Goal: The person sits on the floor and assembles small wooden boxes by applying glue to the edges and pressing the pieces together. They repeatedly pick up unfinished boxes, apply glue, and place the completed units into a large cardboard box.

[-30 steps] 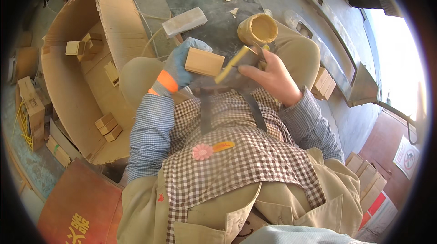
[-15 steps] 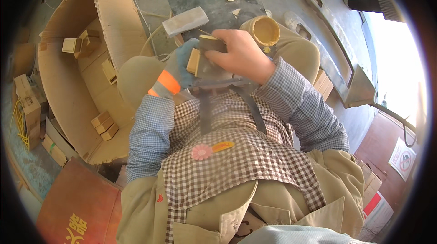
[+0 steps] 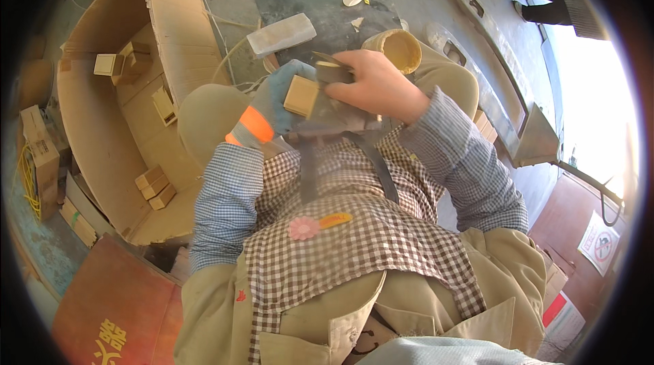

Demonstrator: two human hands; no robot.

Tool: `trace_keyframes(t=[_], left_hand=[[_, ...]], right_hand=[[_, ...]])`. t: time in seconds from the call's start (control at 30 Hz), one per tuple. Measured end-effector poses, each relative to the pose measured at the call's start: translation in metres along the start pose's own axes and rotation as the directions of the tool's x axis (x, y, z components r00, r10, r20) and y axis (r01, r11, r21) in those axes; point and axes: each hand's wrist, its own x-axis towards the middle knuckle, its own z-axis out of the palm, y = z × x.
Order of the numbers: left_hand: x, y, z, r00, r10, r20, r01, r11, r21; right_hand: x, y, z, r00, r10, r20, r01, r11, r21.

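The gloved left hand curls closed around a small tan block, apparently to steady it while leaving its face clear. The bare right hand pinches a dark flat pad; the block sits in the left hand's grip, just left of the pad, any contact unclear.

Curls gloved left hand just beyond the checked apron; angles bare right hand leftward there too, seemingly pinching, though somewhat blurred.

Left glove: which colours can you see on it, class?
The left glove is grey-blue with an orange wrist band; the head view shows it best.
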Motion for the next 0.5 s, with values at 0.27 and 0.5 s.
trace_keyframes(t=[0.27,0.5], left_hand=[[0.001,-0.014,0.005,0.903,-0.430,0.024,0.301,0.590,-0.749],[0.003,0.000,0.005,0.995,0.077,-0.069,-0.079,0.996,-0.033]], right_hand=[[0.026,-0.014,0.010,0.985,-0.167,-0.030,0.166,0.985,-0.048],[-0.019,0.015,0.000,0.997,0.077,-0.030,-0.073,0.992,0.105]])
